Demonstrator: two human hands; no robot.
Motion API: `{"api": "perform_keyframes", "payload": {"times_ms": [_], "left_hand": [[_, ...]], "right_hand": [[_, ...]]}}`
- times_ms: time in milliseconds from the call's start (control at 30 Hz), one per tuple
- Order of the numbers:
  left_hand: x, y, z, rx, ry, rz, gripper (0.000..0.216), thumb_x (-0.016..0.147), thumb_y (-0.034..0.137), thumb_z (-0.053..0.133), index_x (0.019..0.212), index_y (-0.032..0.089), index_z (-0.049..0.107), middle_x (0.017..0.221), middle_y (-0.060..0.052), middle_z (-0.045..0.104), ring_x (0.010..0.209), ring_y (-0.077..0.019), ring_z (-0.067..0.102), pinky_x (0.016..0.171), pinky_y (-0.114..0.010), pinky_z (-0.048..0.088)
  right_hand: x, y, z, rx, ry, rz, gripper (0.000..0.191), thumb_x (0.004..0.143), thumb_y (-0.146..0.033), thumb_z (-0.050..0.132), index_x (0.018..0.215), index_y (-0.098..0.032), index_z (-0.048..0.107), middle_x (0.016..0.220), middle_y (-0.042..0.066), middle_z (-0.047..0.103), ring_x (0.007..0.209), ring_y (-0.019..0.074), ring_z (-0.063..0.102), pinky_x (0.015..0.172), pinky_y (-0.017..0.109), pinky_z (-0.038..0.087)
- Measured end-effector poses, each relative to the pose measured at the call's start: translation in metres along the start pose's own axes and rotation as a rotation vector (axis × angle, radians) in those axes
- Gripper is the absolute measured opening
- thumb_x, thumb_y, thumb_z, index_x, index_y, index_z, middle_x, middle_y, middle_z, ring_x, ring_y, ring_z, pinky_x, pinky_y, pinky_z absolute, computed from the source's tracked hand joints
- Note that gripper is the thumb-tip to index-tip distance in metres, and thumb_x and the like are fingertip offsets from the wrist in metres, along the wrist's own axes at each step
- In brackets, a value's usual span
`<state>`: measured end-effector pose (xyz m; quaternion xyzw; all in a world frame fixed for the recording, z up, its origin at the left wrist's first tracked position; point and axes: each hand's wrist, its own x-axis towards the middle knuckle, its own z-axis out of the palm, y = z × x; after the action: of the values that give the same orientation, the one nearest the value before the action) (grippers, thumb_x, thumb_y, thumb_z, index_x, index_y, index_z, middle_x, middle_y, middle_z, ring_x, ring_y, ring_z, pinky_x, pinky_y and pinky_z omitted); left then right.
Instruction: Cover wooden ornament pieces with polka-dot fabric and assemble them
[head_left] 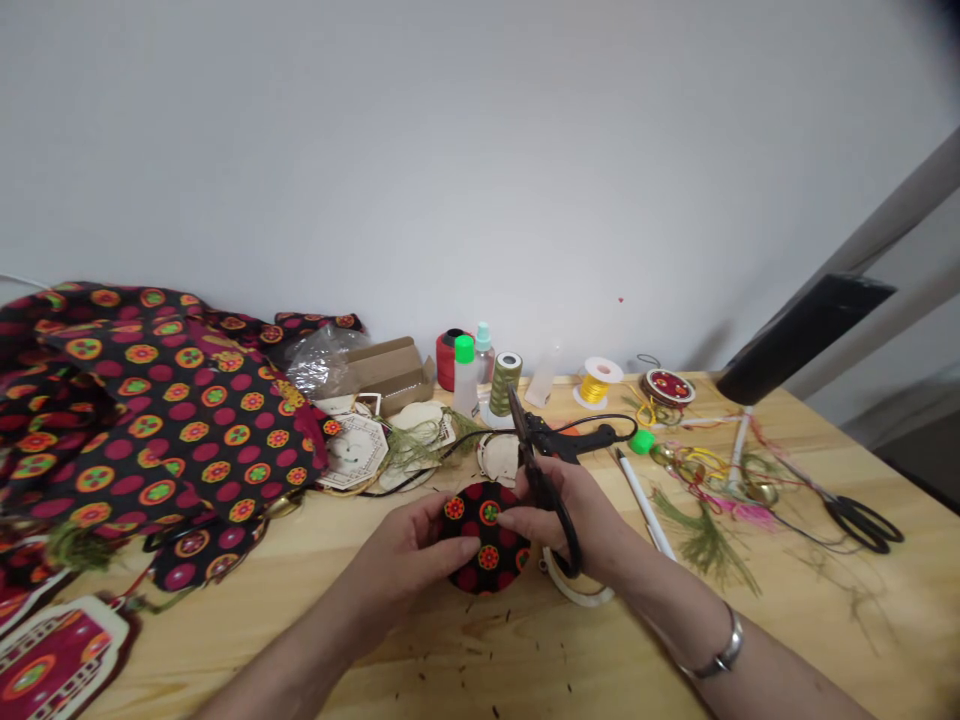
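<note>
Black flowered cloth disc (496, 540), pinched by the left hand (420, 545) and by the right hand (574, 510), which also grips scissors (523, 432), over a pale wooden table (225, 600) flecked with dark scraps (508, 612); a grey wall (487, 180) stands behind.

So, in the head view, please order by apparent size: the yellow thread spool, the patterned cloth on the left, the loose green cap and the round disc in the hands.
Largest to smallest:
1. Patterned cloth
2. Round disc
3. Yellow thread spool
4. Loose green cap
</note>
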<state>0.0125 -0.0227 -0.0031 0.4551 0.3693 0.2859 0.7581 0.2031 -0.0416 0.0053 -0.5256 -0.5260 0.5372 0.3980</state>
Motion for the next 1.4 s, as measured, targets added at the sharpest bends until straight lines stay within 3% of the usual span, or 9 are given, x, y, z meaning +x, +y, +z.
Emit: {"api": "perform_keyframes", "payload": {"times_ms": [200, 433, 600, 767, 867, 1033, 1400], "left_hand": [[0.001, -0.003, 0.003, -0.102, 0.048, -0.039, 0.039, 0.064, 0.019, 0.076, 0.102, 0.015, 0.068, 0.095, -0.012, 0.073, 0.080, -0.0227, 0.067, 0.075, -0.034, 0.052], [0.000, -0.010, 0.002, -0.095, 0.080, -0.012, 0.032, 0.068, 0.020, 0.073, 0.099, 0.015, 0.070, 0.089, -0.011, 0.074, 0.076, -0.0198, 0.067, 0.069, -0.028, 0.052], [0.001, 0.001, -0.001, -0.175, 0.192, 0.022, 0.027, 0.064, 0.017, 0.075, 0.091, 0.015, 0.072, 0.088, -0.010, 0.074, 0.071, -0.0171, 0.067, 0.067, -0.026, 0.053], [0.002, 0.011, -0.004, -0.226, 0.272, 0.045, 0.023, 0.063, 0.015, 0.076, 0.086, 0.014, 0.072, 0.084, -0.009, 0.075, 0.066, -0.0172, 0.067, 0.061, -0.027, 0.054], [0.003, 0.010, -0.005, -0.237, 0.281, 0.050, 0.026, 0.063, 0.014, 0.076, 0.088, 0.013, 0.071, 0.086, -0.010, 0.074, 0.068, -0.0181, 0.067, 0.061, -0.027, 0.055], [0.004, 0.006, -0.005, -0.250, 0.274, 0.058, 0.028, 0.065, 0.016, 0.075, 0.092, 0.013, 0.070, 0.092, -0.011, 0.073, 0.076, -0.0202, 0.068, 0.068, -0.030, 0.056], [0.004, 0.003, -0.005, -0.308, 0.313, 0.126, 0.024, 0.068, 0.015, 0.073, 0.091, 0.014, 0.068, 0.089, -0.007, 0.074, 0.073, -0.0159, 0.068, 0.069, -0.026, 0.055]], "right_hand": [[0.000, 0.000, 0.001, -0.048, 0.126, -0.040, 0.028, 0.064, -0.030, 0.071, 0.072, -0.017, 0.048, 0.059, -0.005, 0.053, 0.054, 0.0098, 0.050, 0.050, 0.021, 0.040], [0.003, 0.006, 0.002, 0.053, 0.098, -0.043, 0.037, 0.060, -0.038, 0.077, 0.075, -0.018, 0.050, 0.063, -0.005, 0.054, 0.058, 0.0111, 0.053, 0.054, 0.023, 0.042], [0.004, 0.003, -0.003, 0.074, 0.111, -0.057, 0.044, 0.055, -0.045, 0.078, 0.075, -0.018, 0.049, 0.063, -0.005, 0.050, 0.053, 0.0082, 0.044, 0.050, 0.022, 0.037], [-0.002, -0.005, -0.008, -0.172, 0.070, -0.158, 0.040, 0.072, -0.055, 0.057, 0.080, -0.016, 0.051, 0.066, -0.003, 0.047, 0.056, 0.0098, 0.041, 0.051, 0.023, 0.034], [-0.005, -0.006, -0.008, -0.413, 0.061, -0.134, 0.033, 0.073, -0.047, 0.060, 0.082, -0.017, 0.050, 0.065, -0.004, 0.048, 0.058, 0.0109, 0.041, 0.052, 0.023, 0.033], [-0.008, -0.006, -0.003, -0.740, 0.164, -0.144, 0.034, 0.067, -0.045, 0.068, 0.079, -0.018, 0.050, 0.072, -0.001, 0.053, 0.062, 0.0129, 0.043, 0.054, 0.024, 0.031], [-0.010, -0.001, 0.003, -0.851, 0.148, -0.206, 0.046, 0.065, -0.057, 0.067, 0.084, -0.018, 0.052, 0.078, 0.003, 0.058, 0.069, 0.0177, 0.053, 0.057, 0.026, 0.034]]}}
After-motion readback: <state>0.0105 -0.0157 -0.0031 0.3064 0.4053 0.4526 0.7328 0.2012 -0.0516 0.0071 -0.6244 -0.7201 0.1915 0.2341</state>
